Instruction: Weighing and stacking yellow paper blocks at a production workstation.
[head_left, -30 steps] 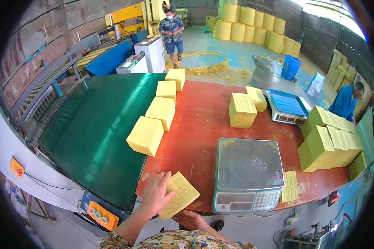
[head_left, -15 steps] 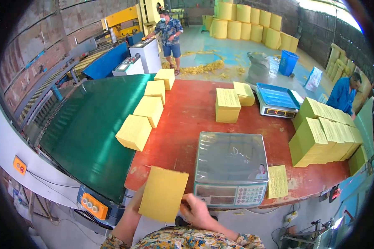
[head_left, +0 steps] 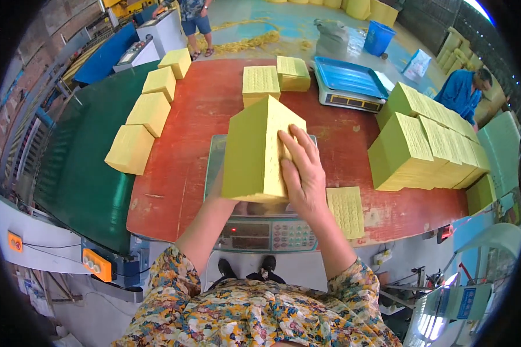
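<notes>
A thick block of stacked yellow paper (head_left: pixel 246 153) is held up between my two hands, tilted, above the near digital scale (head_left: pixel 214 151). My right hand (head_left: pixel 304 173) presses against its right side, the fingers lying along the sheet edges. My left hand (head_left: pixel 219 188) grips the block's left side, its fingers mostly hidden behind the paper. The block covers most of the scale's pan; the scale's panel (head_left: pixel 260 236) shows below, with a small red light. Right of the scale, a thin yellow embossed pad of paper (head_left: pixel 346 212) lies flat on the red table (head_left: pixel 179 156).
Several yellow paper blocks (head_left: pixel 147 113) line the green conveyor (head_left: pixel 78 144) at left. Two blocks (head_left: pixel 260 81) stand beyond the scale, beside a second scale with a blue tray (head_left: pixel 350 78). Rows of paper stacks (head_left: pixel 405 150) fill the right side, near a person in blue (head_left: pixel 460 92).
The yellow block has been lifted from near my body, forward and over the scale. My right hand has moved onto its side. The view has shifted, and the table's things appear higher and further left.
</notes>
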`<action>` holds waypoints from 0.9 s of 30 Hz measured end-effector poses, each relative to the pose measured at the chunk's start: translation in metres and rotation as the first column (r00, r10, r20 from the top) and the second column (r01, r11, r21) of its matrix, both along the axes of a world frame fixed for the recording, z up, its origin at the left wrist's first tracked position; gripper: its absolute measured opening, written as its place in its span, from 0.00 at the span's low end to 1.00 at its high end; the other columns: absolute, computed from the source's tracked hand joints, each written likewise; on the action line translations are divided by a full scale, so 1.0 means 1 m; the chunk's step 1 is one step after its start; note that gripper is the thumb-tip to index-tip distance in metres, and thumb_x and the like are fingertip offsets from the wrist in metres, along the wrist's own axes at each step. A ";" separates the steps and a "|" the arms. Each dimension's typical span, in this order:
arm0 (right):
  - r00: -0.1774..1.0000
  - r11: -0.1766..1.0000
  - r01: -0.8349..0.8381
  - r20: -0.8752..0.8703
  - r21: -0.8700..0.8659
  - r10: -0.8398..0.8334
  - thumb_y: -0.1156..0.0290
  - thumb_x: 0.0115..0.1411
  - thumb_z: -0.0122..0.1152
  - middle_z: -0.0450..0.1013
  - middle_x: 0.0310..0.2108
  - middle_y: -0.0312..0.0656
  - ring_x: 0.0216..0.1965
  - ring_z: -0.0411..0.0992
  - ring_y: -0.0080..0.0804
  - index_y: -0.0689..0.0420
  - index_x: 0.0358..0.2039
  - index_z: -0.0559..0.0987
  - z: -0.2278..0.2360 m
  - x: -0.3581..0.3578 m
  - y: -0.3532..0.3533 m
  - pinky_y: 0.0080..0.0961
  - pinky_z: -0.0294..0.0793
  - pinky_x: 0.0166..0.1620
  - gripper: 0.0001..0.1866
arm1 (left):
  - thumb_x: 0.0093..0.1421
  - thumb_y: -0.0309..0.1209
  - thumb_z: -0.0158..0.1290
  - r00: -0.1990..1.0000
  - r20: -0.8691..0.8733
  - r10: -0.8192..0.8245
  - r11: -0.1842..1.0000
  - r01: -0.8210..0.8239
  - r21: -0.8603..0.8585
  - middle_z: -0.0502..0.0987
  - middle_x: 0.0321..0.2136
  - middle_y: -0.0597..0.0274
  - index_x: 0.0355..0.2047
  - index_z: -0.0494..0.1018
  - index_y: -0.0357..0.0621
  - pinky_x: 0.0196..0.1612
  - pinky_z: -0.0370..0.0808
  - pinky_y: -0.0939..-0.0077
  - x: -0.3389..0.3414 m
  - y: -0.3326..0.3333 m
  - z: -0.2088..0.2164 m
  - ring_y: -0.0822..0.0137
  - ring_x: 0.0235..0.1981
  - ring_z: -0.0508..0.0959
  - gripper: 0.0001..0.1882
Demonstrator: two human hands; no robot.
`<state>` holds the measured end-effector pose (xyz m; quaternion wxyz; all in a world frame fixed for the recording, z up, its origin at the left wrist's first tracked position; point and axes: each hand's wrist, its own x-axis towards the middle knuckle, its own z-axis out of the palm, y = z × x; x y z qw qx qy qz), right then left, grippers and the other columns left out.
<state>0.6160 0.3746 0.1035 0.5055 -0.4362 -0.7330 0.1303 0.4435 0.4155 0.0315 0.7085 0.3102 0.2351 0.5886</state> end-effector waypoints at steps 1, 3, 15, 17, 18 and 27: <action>1.000 1.000 -0.004 0.000 -0.003 0.004 0.74 0.60 0.54 0.62 0.62 0.56 0.64 0.58 0.58 0.57 0.57 0.74 0.001 0.005 0.005 0.45 0.59 0.65 0.23 | 0.70 0.41 0.46 0.999 0.012 -0.036 0.999 0.037 -0.024 0.72 0.53 0.57 0.61 0.63 0.39 0.52 0.77 0.69 -0.001 0.003 -0.003 0.66 0.51 0.76 0.25; 0.998 0.999 -0.033 0.061 -0.035 0.035 0.72 0.61 0.55 0.63 0.61 0.55 0.64 0.59 0.58 0.55 0.57 0.74 0.001 0.009 0.015 0.44 0.62 0.64 0.22 | 0.70 0.44 0.45 0.998 -0.018 -0.061 0.992 0.059 -0.107 0.73 0.53 0.56 0.61 0.63 0.39 0.52 0.77 0.70 -0.009 0.006 -0.002 0.66 0.52 0.76 0.27; 0.914 0.999 -0.004 0.406 -0.038 0.020 0.69 0.58 0.59 0.68 0.58 0.53 0.62 0.63 0.56 0.56 0.52 0.77 -0.002 -0.038 0.030 0.46 0.65 0.61 0.20 | 0.63 0.33 0.50 0.196 -0.596 0.779 0.623 -0.131 0.771 0.69 0.57 0.43 0.55 0.67 0.30 0.62 0.65 0.59 -0.052 -0.056 0.049 0.49 0.60 0.68 0.24; 0.893 1.000 0.014 0.449 -0.007 -0.010 0.67 0.58 0.58 0.69 0.57 0.49 0.62 0.64 0.51 0.54 0.50 0.78 0.001 -0.036 0.030 0.48 0.68 0.57 0.18 | 0.60 0.32 0.54 0.178 -0.596 0.783 0.608 -0.024 0.793 0.67 0.58 0.41 0.56 0.68 0.30 0.63 0.63 0.56 -0.054 -0.065 0.051 0.45 0.62 0.66 0.26; 0.887 1.000 -0.013 0.461 0.004 0.009 0.67 0.57 0.59 0.70 0.57 0.48 0.61 0.65 0.50 0.55 0.48 0.79 0.000 -0.040 0.031 0.46 0.68 0.57 0.18 | 0.59 0.33 0.55 0.116 -0.645 0.755 0.638 0.095 0.764 0.67 0.58 0.43 0.56 0.68 0.31 0.63 0.64 0.56 -0.058 -0.070 0.045 0.46 0.62 0.65 0.27; 0.931 0.998 0.067 0.360 0.002 -0.063 0.81 0.49 0.60 0.76 0.48 0.51 0.57 0.69 0.54 0.63 0.41 0.80 0.033 -0.098 -0.037 0.46 0.66 0.60 0.16 | 0.55 0.34 0.59 0.060 -0.604 0.795 0.584 0.197 0.788 0.68 0.58 0.42 0.56 0.69 0.34 0.63 0.64 0.53 -0.152 -0.049 0.054 0.45 0.61 0.68 0.29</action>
